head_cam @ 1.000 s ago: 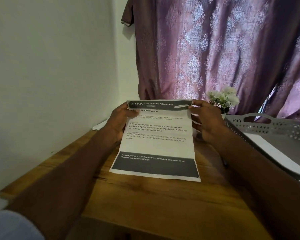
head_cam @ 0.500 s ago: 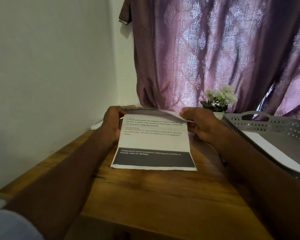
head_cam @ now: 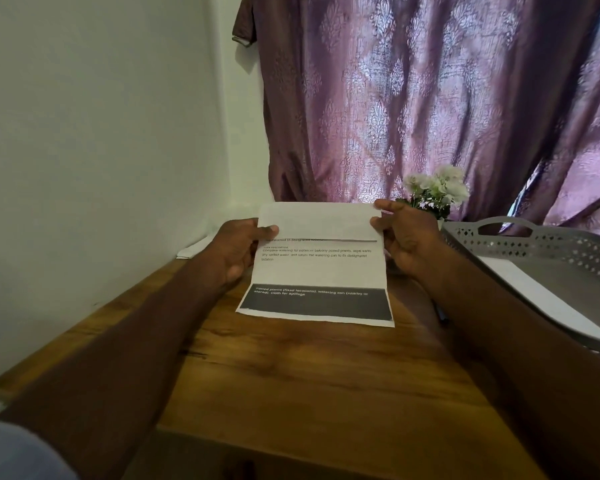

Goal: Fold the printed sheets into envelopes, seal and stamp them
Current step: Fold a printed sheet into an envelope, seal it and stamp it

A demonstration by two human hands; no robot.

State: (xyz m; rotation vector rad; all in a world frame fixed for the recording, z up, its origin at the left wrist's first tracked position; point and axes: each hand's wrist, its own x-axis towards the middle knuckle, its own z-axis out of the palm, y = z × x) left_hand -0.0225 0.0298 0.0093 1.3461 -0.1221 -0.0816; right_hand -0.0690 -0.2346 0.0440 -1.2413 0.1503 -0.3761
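Two hands: left (head_cam: 238, 249), right (head_cam: 407, 239) pinch printed sheet (head_cam: 317, 265) | tray (head_cam: 534, 242): white paper (head_cam: 541, 292)

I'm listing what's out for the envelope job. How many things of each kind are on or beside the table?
Printed sheet being folded, held in the left hand and right hand: 1
Other white papers, one by the wall, one in the tray: 2
Grey perforated tray: 1
White flower plant: 1
Total: 5
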